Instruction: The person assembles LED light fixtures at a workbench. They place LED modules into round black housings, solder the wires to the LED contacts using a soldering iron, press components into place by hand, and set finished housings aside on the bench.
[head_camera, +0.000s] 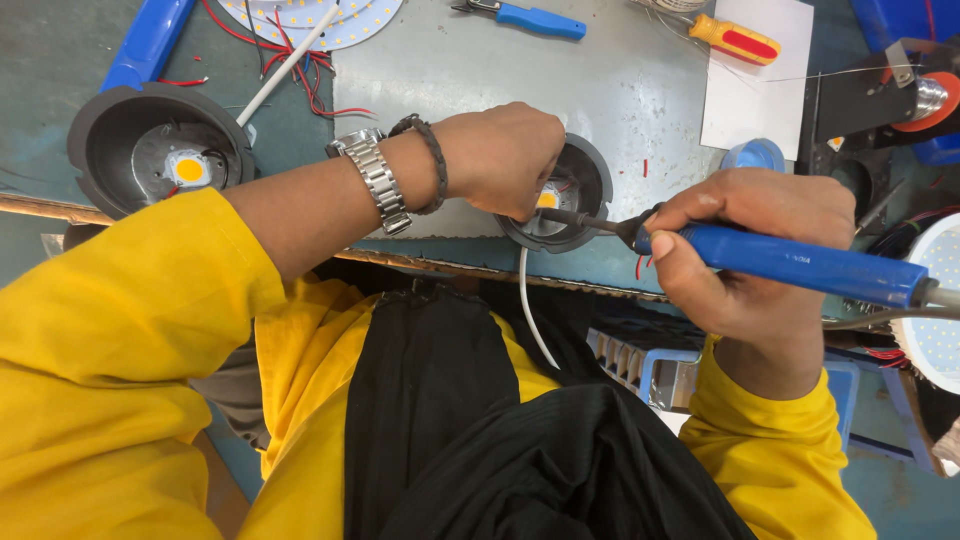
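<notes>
Blue soldering iron (800, 265) touches lamp housing (585, 195)

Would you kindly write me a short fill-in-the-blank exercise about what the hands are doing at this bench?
1. The right hand holds a soldering iron with a ____ handle.
2. The left hand rests on a round ____ lamp housing.
3. The left wrist wears a metal ____ beside a braided bracelet.
4. A ____ wire hangs from the housing over the bench edge.

Missing words: blue; black; watch; white
</notes>
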